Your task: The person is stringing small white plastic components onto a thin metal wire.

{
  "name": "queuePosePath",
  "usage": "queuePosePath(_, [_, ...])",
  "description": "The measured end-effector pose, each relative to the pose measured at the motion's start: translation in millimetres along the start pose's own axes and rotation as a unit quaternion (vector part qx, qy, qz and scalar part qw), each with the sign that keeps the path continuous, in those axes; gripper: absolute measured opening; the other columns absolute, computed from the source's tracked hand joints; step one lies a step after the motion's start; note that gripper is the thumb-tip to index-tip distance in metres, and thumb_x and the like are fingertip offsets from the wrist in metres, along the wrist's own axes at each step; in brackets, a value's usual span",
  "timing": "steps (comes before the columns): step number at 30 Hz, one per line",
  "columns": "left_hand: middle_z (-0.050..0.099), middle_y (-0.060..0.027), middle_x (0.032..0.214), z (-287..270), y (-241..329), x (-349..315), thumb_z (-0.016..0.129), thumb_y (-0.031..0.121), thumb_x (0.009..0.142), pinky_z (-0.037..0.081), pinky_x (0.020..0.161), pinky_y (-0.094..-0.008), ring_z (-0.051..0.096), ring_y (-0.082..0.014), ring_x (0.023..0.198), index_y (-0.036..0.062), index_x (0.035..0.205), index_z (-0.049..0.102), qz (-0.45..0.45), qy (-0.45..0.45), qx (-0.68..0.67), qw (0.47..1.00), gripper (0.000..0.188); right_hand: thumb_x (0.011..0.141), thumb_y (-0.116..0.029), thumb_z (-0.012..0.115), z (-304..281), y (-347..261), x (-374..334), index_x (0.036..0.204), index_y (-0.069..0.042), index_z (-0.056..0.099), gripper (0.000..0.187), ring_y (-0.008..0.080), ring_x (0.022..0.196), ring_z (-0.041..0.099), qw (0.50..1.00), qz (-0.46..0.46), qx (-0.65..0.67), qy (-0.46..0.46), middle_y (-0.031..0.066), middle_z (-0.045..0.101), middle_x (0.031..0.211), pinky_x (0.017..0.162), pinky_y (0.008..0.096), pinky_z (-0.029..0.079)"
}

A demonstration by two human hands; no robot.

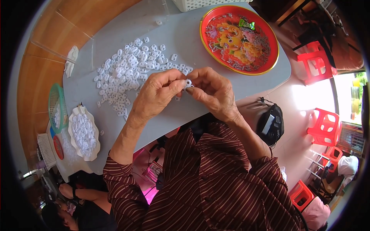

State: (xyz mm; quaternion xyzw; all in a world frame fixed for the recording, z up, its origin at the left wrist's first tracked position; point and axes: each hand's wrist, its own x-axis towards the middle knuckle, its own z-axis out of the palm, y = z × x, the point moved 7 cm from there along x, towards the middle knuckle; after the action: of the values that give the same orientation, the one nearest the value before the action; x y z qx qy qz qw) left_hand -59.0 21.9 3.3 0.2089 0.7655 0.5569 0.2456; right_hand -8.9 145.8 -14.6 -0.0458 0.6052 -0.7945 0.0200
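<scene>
A small white plastic piece with a round hole sits between my fingertips, above the near side of the grey table. My left hand pinches it from the left with thumb and fingers. From the right, my right hand closes on the same piece, its thumb below and fingers curled above. Just beyond my hands spreads a loose pile of similar white plastic pieces. Right of the pile, a round red tray with a gold rim holds many small metal-looking pins and a green wrapper.
A white scalloped dish of white pieces and a green basket stand at the left. A white perforated basket is at the far edge. Red stools stand on the right; another person's arm shows lower left.
</scene>
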Motion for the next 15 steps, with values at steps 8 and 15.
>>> queuePosePath(8, [0.058,-0.0036,0.067,0.1,2.8,-1.7,0.053,0.02,0.089,0.043,0.059,-0.0246,0.053,-0.0088,0.064,-0.0012,0.086,0.058,-0.025,-0.002,-0.013,1.0,0.022,0.086,-0.001,0.061,0.8,0.9,0.5,0.113,0.0,0.05,0.029,0.0091,0.085,0.057,0.999,0.016,-0.032,-0.001,0.0052,0.059,0.094,0.075,0.0227,0.049])
queuePosePath(15, [0.058,-0.003,0.068,-1.2,7.7,-1.9,0.053,0.017,0.088,0.044,0.06,-0.0245,0.053,-0.0085,0.065,-0.0019,0.089,0.059,0.012,0.005,0.018,1.0,0.019,0.086,0.005,0.054,1.3,0.4,0.5,0.114,0.004,0.049,0.028,0.0128,0.087,0.06,1.0,0.009,0.0,0.008,0.0086,0.06,0.095,0.077,0.0256,0.05])
